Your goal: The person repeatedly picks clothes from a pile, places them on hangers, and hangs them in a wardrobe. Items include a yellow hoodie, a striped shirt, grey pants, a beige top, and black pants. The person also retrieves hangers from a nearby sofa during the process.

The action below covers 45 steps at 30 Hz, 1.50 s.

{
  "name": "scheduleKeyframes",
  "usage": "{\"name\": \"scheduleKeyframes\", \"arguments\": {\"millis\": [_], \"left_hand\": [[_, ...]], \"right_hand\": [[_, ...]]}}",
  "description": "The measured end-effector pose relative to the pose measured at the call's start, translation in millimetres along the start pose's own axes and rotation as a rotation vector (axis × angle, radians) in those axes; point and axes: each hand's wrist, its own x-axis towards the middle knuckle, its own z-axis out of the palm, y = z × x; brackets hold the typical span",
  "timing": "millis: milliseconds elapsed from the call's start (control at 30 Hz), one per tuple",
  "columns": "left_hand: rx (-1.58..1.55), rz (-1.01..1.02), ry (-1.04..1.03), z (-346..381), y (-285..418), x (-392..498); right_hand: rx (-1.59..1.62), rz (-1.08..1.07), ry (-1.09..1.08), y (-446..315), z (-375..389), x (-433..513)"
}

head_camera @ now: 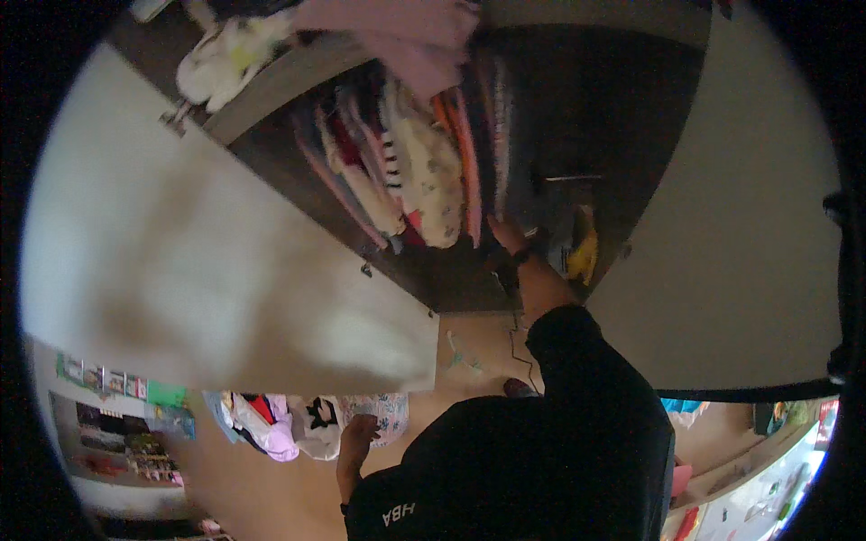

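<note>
My right hand [509,234] reaches into an open wardrobe [419,277], at the lower end of a dark hanging garment [502,155]. Whether its fingers grip the cloth is too blurred to tell. Left of that hand hang an orange garment [468,182], a cream patterned one [429,176] and several others, packed close together. My left hand [358,434] is held low on the left, outside the wardrobe, its fingers loosely bent and nothing visible in it. Behind it in the picture lies a pile of clothes and cloth [314,426].
White wardrobe doors stand wide on the left [203,257] and right [737,237]. Pink cloth [419,40] drapes over the upper shelf, beside a white soft item [223,64]. A yellow item [583,257] sits inside at right. A clothes hanger [461,355] and a cable [517,348] lie on the floor.
</note>
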Motion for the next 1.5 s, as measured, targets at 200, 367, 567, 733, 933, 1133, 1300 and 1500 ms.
{"name": "scheduleKeyframes", "arguments": {"millis": [200,367,567,733,933,1133,1300,1500], "left_hand": [[-0.106,-0.057,0.168,-61.7,-83.6,-71.4],[-0.159,-0.083,0.386,-128.4,-191.5,-174.2],[-0.465,-0.073,0.663,-187.2,-290.0,-285.9],[-0.461,-0.254,0.823,-199.6,-325.6,-329.6],[-0.445,-0.196,0.784,-242.3,-354.5,-316.5],[-0.058,-0.521,0.783,-335.8,-376.6,-304.7],[0.045,-0.49,0.785,-425.2,-371.9,-272.8],[0.049,-0.479,0.741,-485.7,-392.5,-235.1]], "right_hand": [[-0.363,0.108,-0.277,36.5,100.7,-160.0],[-0.255,0.411,-0.872,36.3,188.2,-312.1],[-0.16,0.726,-1.154,-13.6,275.6,-408.2],[-0.339,0.506,-1.404,-45.7,363.5,-429.6],[-0.247,0.531,-1.304,-84.4,434.7,-436.4],[-0.131,0.703,-1.194,-107.4,504.9,-446.2],[-0.298,0.582,-1.219,-131.0,597.0,-437.0],[-0.609,-0.53,-1.328,-173.9,722.0,-407.3]]}}
